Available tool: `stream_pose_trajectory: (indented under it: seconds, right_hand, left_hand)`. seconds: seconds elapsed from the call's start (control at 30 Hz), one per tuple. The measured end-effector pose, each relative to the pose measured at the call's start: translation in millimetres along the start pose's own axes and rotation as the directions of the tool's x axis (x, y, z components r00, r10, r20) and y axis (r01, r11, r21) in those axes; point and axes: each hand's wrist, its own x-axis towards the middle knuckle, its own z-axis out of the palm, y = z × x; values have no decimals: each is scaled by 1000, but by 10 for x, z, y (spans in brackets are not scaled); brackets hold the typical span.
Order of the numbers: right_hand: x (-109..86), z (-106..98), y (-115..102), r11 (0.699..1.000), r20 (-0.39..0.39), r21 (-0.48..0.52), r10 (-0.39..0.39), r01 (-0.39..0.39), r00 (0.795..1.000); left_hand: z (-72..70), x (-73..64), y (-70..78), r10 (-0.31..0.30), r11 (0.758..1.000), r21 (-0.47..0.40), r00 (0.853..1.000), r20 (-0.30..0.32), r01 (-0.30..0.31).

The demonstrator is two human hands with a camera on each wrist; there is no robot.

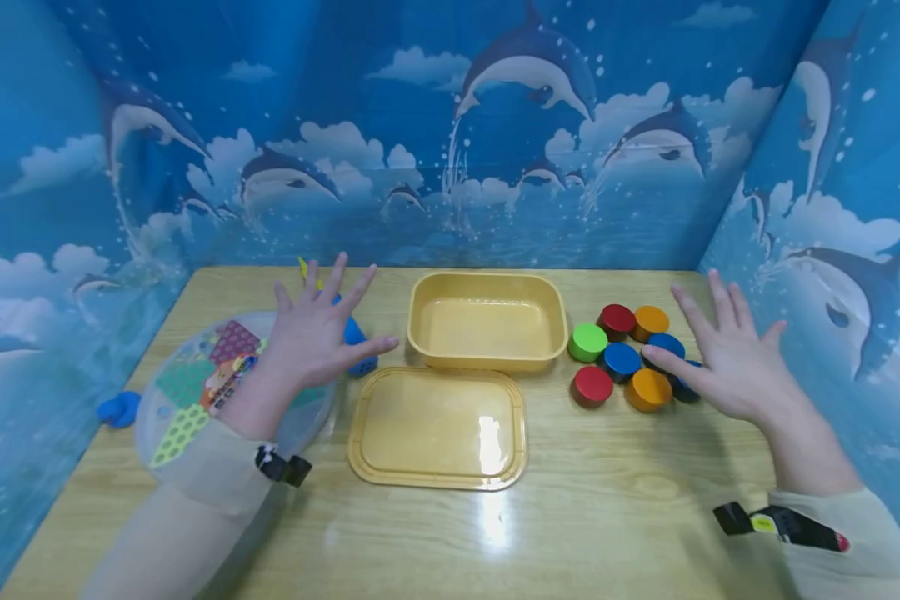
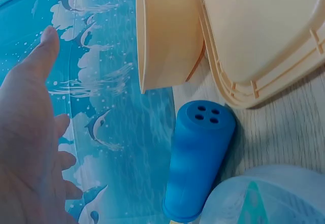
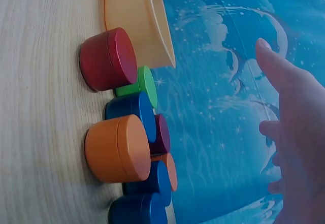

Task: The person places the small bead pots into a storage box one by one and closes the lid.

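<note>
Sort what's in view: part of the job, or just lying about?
Likely job, near or between left hand and right hand:
coloured cylinders
yellow box
yellow lid
blue holed cylinder
round translucent item

Probably incidental:
far-left blue object
dolphin backdrop

Head view: bright, fairly even illumination. Hard white glare noted on the yellow lid (image 1: 420, 429), repeated as a softer patch on the wood-grain tabletop (image 1: 600, 517) nearer the camera, indicating light from above. Diffuse shadow lies beside the right forearm (image 1: 813, 446). Wide-angle stretching observed towards the frame edges; the dolphin-print curtain (image 1: 375, 92) reads slightly soft. Left wrist view: dimmer, cool cast. The blue cylinder (image 2: 198, 158) bears shadow along its right side; the left hand (image 2: 25, 112) is shaded and soft in detail. Right wrist view: moderate light, dull sheen on the orange tin (image 3: 111, 150); the right hand (image 3: 304, 122) lacks crisp detail.
</note>
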Motion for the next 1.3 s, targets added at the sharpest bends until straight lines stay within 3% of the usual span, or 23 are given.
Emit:
stream_pose_trajectory:
  seconds: [0.27, 0.53, 0.63, 0.83, 1.03, 1.1, 1.27, 1.3]
  right_hand:
    - [-111, -5, 161, 992, -41, 124, -26, 31, 999]
    - [-191, 24, 318, 951, -35, 305, -43, 52, 998]
    - [-233, 53, 372, 937, -24, 347, -47, 53, 999]
    - [-299, 137, 480, 916, -29, 397, -54, 62, 998]
    - [-316, 250, 587, 906, -11, 420, -52, 52, 999]
    - [-320, 296, 631, 902, 9, 430, -56, 47, 998]
    - [-325, 412, 734, 900, 40, 432, -82, 56, 996]
    - [-325, 433, 750, 900, 39, 430, -88, 63, 995]
  left_hand:
    - [8, 16, 85, -13, 990, -137, 1000, -21, 10]
    - [109, 56, 79, -61, 927, -373, 998, -31, 45]
    - [186, 84, 85, -71, 882, -468, 997, -35, 46]
    - [341, 140, 161, -144, 750, -653, 990, 2, 111]
    - [469, 207, 269, -177, 646, -752, 984, 20, 131]
    - [508, 225, 296, -184, 631, -763, 983, 30, 141]
    - [596, 258, 341, -218, 628, -755, 974, 63, 190]
    - [611, 263, 345, -223, 618, -762, 972, 69, 195]
